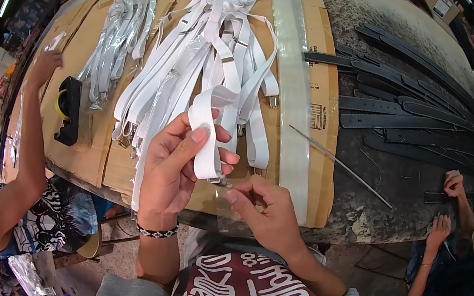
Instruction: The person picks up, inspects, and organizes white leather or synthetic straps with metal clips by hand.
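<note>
My left hand [172,166] is closed around a white elastic suspender strap [209,138], which loops up over the fingers. At the strap's lower end, a small metal clip [218,181] hangs between my two hands. My right hand [264,210] is pinched just beside that clip, on what looks like a thin clear plastic piece [231,213]; its full shape cannot be made out. Behind my hands a large bunch of white suspenders [210,40] with metal clips lies spread over the cardboard [320,185].
Bagged suspenders [120,38] and a black tape dispenser [67,113] lie left. Right are a stack of clear plastic sleeves [294,95], a thin metal rod [341,167] and black leather straps [414,107]. People sit at both sides, one arm [34,130] reaching over the left edge.
</note>
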`<control>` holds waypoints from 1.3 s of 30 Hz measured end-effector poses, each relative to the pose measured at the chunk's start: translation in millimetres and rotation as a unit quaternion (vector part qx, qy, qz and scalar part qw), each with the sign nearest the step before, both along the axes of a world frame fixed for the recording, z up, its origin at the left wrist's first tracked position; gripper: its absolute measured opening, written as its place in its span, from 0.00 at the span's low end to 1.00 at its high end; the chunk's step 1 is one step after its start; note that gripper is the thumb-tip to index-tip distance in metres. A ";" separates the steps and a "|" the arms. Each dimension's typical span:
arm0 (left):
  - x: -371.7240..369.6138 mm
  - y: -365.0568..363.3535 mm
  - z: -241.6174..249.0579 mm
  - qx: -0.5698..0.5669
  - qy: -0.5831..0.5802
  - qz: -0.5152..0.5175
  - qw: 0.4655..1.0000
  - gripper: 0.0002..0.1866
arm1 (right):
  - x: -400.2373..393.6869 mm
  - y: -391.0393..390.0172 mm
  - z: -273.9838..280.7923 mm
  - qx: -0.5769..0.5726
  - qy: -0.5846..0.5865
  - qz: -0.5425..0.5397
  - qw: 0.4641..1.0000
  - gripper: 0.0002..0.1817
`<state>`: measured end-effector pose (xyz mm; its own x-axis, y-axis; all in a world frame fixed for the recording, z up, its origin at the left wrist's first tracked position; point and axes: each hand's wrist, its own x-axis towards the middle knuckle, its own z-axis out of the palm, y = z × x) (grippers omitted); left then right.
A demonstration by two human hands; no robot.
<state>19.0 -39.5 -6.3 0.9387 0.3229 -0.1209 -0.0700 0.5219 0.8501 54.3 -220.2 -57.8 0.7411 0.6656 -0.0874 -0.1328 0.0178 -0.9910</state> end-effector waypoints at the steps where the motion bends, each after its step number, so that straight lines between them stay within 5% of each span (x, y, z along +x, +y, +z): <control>1: 0.0 0.7 -0.3 -0.002 -0.002 -0.006 1.000 0.17 | 0.1 0.3 -2.4 0.002 -0.004 0.000 1.000 0.10; 26: 3.0 -8.3 -11.9 0.036 0.025 -0.026 0.999 0.17 | -0.4 3.7 2.2 0.038 -0.045 -0.004 0.998 0.15; 32: 2.4 -7.9 -15.5 0.074 0.032 -0.010 0.997 0.17 | 0.0 2.6 3.4 0.059 -0.060 -0.005 0.996 0.10; 39: -1.9 -9.1 -15.5 0.138 0.009 -0.018 0.990 0.19 | -0.5 -3.3 3.5 0.035 0.027 -0.004 0.999 0.10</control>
